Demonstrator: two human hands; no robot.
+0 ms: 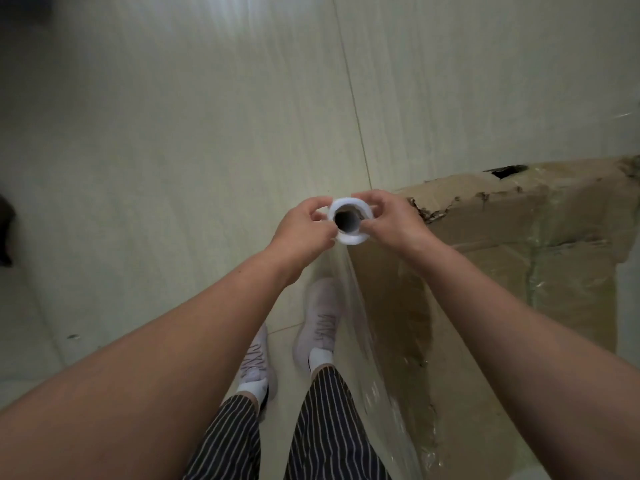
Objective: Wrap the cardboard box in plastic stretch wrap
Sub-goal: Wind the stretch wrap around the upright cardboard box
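Note:
A white roll of stretch wrap [349, 239] stands upright in the middle of the head view, its dark hollow core facing me. My left hand [304, 230] grips its left side and my right hand [388, 220] grips its right side, fingers curled round the rim. A sheet of clear film [370, 344] runs down from the roll along the near side of the tall cardboard box [519, 230] at the right. The box has torn top edges and glossy film across its top and side.
Pale tiled floor [173, 133] spreads to the left and behind the roll. My two feet in light sneakers [322, 323] stand just left of the box. A dark object [5, 230] sits at the far left edge.

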